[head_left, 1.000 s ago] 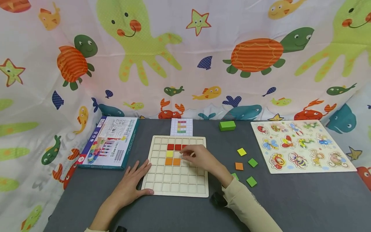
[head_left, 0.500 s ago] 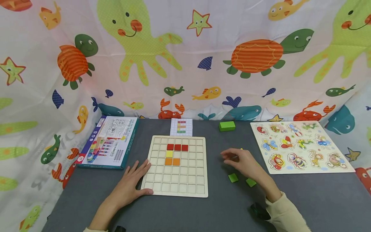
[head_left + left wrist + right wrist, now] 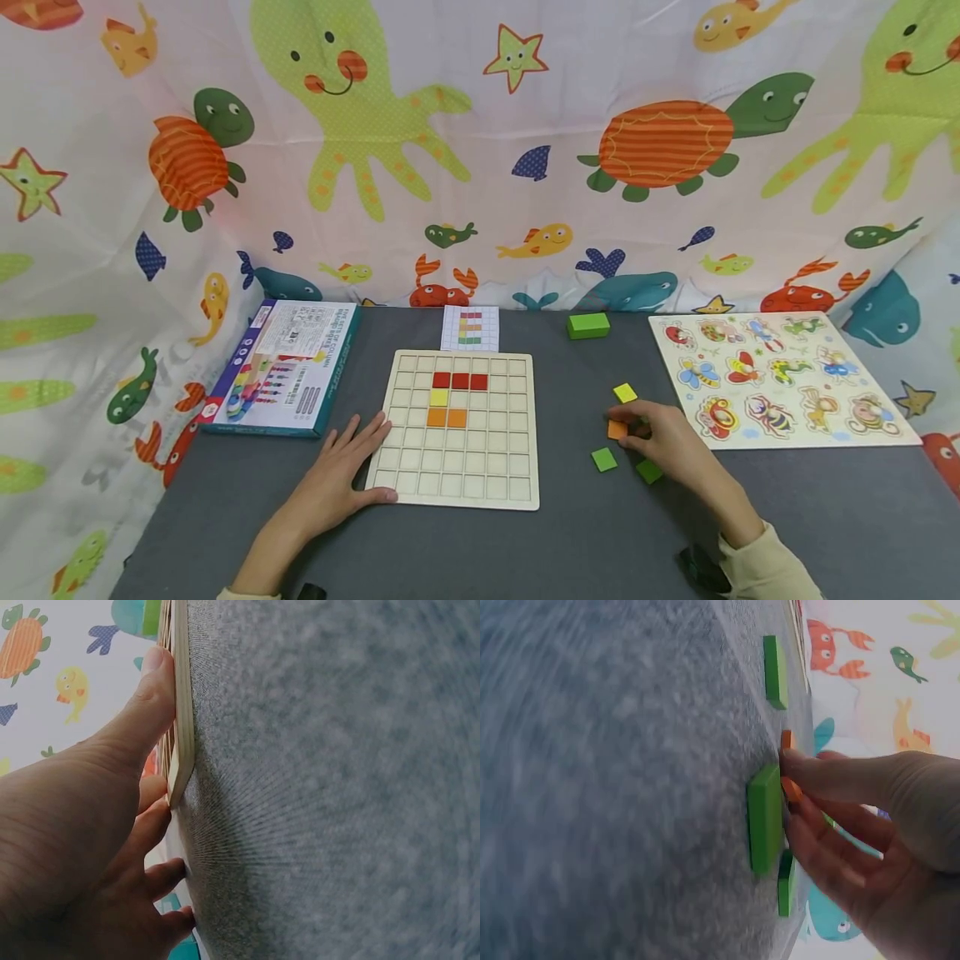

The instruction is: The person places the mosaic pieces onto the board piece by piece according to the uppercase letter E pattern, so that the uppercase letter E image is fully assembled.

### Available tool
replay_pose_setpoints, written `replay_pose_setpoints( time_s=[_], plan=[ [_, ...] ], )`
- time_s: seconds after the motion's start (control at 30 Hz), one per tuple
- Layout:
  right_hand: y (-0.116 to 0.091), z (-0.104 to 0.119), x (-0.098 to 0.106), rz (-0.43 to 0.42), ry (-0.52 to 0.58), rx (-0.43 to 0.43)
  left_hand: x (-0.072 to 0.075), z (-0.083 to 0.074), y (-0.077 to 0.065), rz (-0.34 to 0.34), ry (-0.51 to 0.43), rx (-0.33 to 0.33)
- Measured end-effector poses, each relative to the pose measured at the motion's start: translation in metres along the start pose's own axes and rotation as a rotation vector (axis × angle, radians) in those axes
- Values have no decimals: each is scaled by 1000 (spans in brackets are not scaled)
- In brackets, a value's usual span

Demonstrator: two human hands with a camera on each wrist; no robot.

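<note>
My left hand (image 3: 341,475) lies spread at the lower left corner of a wooden grid board (image 3: 480,475), fingers along its left side and thumb on its near edge. The left wrist view shows the thumb (image 3: 154,694) against the board's rim. On the board sit three red tiles (image 3: 460,382), a yellow tile (image 3: 438,398) and two orange tiles (image 3: 456,418). To the right, my right hand (image 3: 663,437) pinches a loose orange tile (image 3: 617,429) at the table surface; in the right wrist view the thumb covers part of this tile (image 3: 790,789).
Green tiles (image 3: 603,459) lie around the right hand, one (image 3: 765,821) close by the thumb. A loose yellow tile (image 3: 625,392) lies behind it. Farther off are a green block (image 3: 588,326), a pattern card (image 3: 469,329), a picture board (image 3: 783,379) and a boxed toy (image 3: 288,367).
My right hand has left the red tile at the board, moved right past the board's edge and come down at the loose orange tile. The left hand has stayed in place.
</note>
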State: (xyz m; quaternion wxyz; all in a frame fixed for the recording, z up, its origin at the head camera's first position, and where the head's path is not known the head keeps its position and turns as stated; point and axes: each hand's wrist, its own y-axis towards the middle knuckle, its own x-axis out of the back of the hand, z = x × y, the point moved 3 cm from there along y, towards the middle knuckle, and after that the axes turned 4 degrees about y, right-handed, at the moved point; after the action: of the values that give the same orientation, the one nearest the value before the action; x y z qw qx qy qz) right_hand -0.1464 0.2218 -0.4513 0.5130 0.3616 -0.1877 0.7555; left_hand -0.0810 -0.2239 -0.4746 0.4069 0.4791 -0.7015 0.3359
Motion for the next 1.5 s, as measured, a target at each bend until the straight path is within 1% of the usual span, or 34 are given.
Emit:
replay_pose_setpoints(
  time_s=[0.13,0.2,0.4,0.57,0.77,0.9,1.1,1.3,1.43,1.5],
  plan=[
    [3,3,-1,-57,-35,-4,0,-1,0,5,-5,3],
    [5,5,-1,-73,-46,-9,0,-1,0,8,-3,7],
    [17,17,-2,-70,-42,7,0,-2,0,16,-4,18],
    [30,34,-10,-31,-23,19,1,-2,0,2,0,12],
    [46,49,-29,11,37,52,1,-2,-1,-1,-1,5],
    [55,57,-42,37,53,71,0,-1,0,3,5,5],
    [66,74,-59,76,109,110,1,0,0,-16,11,-5],
    [73,86,-64,105,87,116,2,-1,-1,-23,11,-12],
    [74,86,-62,139,60,93,3,-2,-1,-23,11,-14],
    [73,83,-60,166,43,75,3,-2,-1,-15,10,-4]
  ],
)
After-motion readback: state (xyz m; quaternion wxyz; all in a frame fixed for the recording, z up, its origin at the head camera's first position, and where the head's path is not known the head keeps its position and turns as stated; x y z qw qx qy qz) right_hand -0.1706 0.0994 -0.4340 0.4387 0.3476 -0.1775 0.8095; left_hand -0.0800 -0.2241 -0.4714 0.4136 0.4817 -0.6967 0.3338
